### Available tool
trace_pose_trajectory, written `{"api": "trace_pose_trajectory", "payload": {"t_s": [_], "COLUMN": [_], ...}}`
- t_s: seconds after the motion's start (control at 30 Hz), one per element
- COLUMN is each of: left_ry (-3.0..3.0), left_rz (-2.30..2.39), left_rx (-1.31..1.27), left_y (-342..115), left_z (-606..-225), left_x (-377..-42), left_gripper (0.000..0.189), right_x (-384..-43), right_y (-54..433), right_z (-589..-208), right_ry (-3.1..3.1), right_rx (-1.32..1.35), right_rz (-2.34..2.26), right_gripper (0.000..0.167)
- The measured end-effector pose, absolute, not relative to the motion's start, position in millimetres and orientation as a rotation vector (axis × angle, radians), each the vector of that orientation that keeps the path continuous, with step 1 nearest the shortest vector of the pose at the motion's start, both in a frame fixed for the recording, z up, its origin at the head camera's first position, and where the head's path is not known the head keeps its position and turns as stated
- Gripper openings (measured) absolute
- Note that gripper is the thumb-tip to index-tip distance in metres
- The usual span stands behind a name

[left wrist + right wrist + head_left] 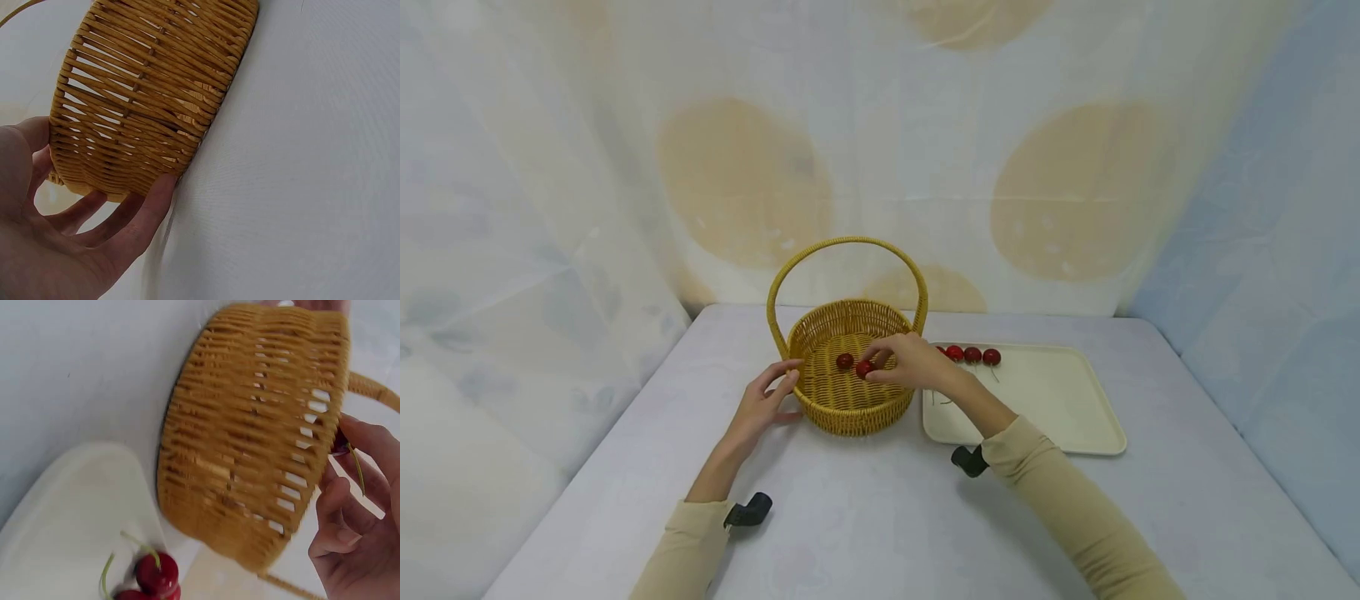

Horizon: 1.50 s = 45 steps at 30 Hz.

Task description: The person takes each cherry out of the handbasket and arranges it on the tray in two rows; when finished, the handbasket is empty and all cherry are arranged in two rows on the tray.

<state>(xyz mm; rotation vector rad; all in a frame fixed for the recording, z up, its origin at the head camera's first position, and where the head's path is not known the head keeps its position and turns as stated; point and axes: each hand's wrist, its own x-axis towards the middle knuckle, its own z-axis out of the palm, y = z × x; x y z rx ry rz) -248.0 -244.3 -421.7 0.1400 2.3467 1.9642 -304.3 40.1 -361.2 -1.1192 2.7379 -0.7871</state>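
A yellow woven basket (852, 422) with a tall arched handle stands on the table. My left hand (760, 408) holds its left side, thumb at the rim and fingers spread along the outer wall (144, 94). Over the basket's opening, my right hand (912, 363) pinches a dark red cherry (864, 369) between thumb and fingers. Its green stem (358, 470) hangs free in the right wrist view, where the rim partly hides the fruit. Another cherry (845, 361) lies inside the basket, left of the held one.
To the right of the basket lies a cream tray (1052, 404). Several stemmed cherries (973, 356) sit in a row along its far left edge, partly covered by my right hand and wrist. Patterned cloth (880, 150) hangs behind the table and at both sides.
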Motion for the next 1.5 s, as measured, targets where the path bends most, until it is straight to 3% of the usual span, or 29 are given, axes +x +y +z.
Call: {"api": "trace_pose_trajectory", "payload": {"t_s": [0.6, 1.1, 1.5], "left_ry": [2.324, 2.314, 2.317], "left_rz": [1.976, 1.992, 1.988], "left_rx": [0.147, 0.155, 0.151], "left_y": [-245, -247, -247], "left_z": [-421, -423, -424], "left_x": [-248, -248, -248], "left_gripper": [0.049, 0.049, 0.048], "right_x": [-300, -307, -308], "right_y": [120, 171, 183], "right_z": [-354, -393, -408], "right_ry": [2.803, 2.914, 2.912], "right_rx": [-0.935, -0.836, -0.7], "right_rz": [-0.989, -0.93, -0.908], "right_gripper": [0.027, 0.029, 0.025]}}
